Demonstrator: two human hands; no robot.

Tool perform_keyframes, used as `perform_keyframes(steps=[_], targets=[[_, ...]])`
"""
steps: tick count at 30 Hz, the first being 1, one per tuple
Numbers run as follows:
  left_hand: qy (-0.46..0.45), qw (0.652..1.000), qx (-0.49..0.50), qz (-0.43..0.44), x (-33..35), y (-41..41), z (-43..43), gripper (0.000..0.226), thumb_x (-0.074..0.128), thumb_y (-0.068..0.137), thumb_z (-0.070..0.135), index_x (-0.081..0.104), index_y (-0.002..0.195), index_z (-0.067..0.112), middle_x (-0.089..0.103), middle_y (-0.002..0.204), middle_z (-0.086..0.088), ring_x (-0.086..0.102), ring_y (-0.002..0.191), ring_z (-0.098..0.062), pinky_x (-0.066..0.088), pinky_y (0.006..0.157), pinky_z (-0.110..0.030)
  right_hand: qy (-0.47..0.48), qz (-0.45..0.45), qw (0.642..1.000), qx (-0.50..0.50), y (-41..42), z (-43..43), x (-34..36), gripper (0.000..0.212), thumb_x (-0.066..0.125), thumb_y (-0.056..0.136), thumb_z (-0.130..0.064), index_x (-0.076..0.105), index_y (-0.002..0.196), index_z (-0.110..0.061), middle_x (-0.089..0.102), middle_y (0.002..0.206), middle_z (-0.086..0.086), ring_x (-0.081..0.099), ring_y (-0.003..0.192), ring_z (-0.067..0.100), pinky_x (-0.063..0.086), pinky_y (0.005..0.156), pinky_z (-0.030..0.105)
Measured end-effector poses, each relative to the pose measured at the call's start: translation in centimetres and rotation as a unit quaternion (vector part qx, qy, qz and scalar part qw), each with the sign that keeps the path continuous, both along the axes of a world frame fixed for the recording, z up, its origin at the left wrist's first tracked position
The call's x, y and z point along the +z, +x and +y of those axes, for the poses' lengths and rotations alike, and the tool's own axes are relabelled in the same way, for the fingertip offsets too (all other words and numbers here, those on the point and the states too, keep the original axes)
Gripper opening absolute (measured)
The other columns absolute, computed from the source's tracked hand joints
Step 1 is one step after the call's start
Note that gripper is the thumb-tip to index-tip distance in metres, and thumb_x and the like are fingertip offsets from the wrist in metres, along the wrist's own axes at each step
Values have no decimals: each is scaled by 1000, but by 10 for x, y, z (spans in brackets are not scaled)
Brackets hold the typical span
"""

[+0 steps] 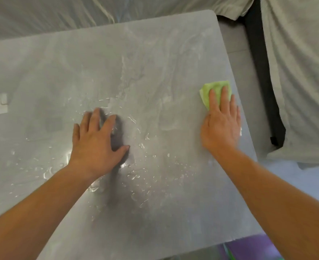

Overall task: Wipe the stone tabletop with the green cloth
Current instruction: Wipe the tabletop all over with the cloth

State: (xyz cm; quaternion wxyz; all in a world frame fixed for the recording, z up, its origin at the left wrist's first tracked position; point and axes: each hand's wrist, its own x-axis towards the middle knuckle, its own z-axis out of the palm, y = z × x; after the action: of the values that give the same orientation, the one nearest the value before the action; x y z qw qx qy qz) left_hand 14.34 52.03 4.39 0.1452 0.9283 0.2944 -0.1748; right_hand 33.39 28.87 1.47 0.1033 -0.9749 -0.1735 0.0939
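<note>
My right hand [221, 126] lies flat with fingers stretched out, pressing the green cloth [216, 92] against the stone tabletop [155, 72] near its right edge, at the right of the frame. My left hand [96, 143] rests open and empty, fingers spread, palm down at the centre of the frame. Water droplets [141, 175] glisten across the grey surface around and below it. A small white rectangle [1, 103] lies at the far left.

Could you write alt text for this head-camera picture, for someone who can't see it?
A person's right hand presses a green cloth flat near the right edge of a wet grey stone tabletop. The left hand rests open among water droplets.
</note>
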Motion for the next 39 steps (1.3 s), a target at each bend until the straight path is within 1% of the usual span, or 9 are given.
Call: perform_keyframes(steps=[6, 13, 19, 25, 27, 31, 32, 36, 39], targets=[[-15, 1000, 2, 9, -2, -11, 5, 89, 53, 81, 72, 13, 155, 41, -9, 167, -1, -9, 153, -29, 9, 120, -52, 5, 17, 961, 276, -104, 19, -5, 69, 34, 87, -14, 30, 154, -27, 16, 165, 4, 13, 152, 34, 17, 121, 52], [-24, 1000, -3, 14, -7, -15, 6, 90, 50, 83, 72, 6, 155, 42, -15, 166, 1, -15, 152, -27, 5, 120, -51, 16, 1, 984, 178, -57, 99, -8, 76, 44, 87, -9, 20, 157, -29, 5, 167, 3, 4, 152, 33, 4, 123, 47], [-24, 999, -13, 24, -7, -16, 6, 89, 46, 85, 71, 1, 156, 40, -20, 165, 0, -17, 151, -28, 3, 120, -52, -10, 7, 920, 392, -103, 47, -8, 76, 43, 85, -12, 22, 155, -31, 13, 166, 1, 12, 152, 32, 14, 122, 51], [-40, 999, -22, 22, -8, -18, 7, 91, 47, 86, 70, -2, 157, 39, -23, 164, 0, -21, 150, -29, -2, 121, -51, 20, -5, 985, 172, -80, 78, -9, 73, 42, 90, -3, 24, 155, -30, 9, 167, 2, 7, 153, 31, 8, 123, 48], [-56, 998, -26, 14, -7, -20, 9, 94, 48, 85, 71, -1, 157, 37, -23, 164, -1, -23, 150, -28, -5, 121, -50, 11, -5, 978, 209, -117, 62, -7, 77, 43, 87, -5, 20, 156, -30, 5, 167, 2, 5, 153, 32, 10, 123, 50], [-82, 996, -46, -3, -3, -25, 15, 96, 50, 83, 74, 4, 157, 34, -16, 166, -3, -18, 151, -28, -3, 123, -50, -18, -2, 919, 393, -119, 3, -4, 71, 38, 89, -11, 24, 155, -32, 12, 166, -1, 9, 153, 29, 9, 124, 47], [-73, 996, -59, -6, -3, -28, 14, 97, 49, 82, 76, 5, 157, 34, -16, 166, -4, -18, 151, -28, -4, 122, -50, -25, -2, 926, 378, -101, -6, -4, 70, 39, 89, -10, 26, 154, -33, 14, 166, -2, 12, 153, 28, 7, 124, 44], [-15, 994, -102, -39, -10, -40, -5, 92, 36, 84, 80, 6, 157, 32, -18, 165, -6, -24, 150, -29, -14, 119, -53, -10, 9, 994, 109, -66, 0, -4, 71, 41, 95, -5, 21, 155, -36, 6, 167, -4, 5, 153, 26, -1, 123, 39], [-20, 993, -106, -46, -15, -47, -33, 85, 26, 90, 77, 3, 158, 31, -18, 165, -7, -25, 149, -29, -13, 118, -58, -4, -2, 994, 112, -110, 1, -5, 74, 41, 90, -7, 21, 155, -33, 4, 167, -1, 6, 153, 30, 6, 124, 45]])
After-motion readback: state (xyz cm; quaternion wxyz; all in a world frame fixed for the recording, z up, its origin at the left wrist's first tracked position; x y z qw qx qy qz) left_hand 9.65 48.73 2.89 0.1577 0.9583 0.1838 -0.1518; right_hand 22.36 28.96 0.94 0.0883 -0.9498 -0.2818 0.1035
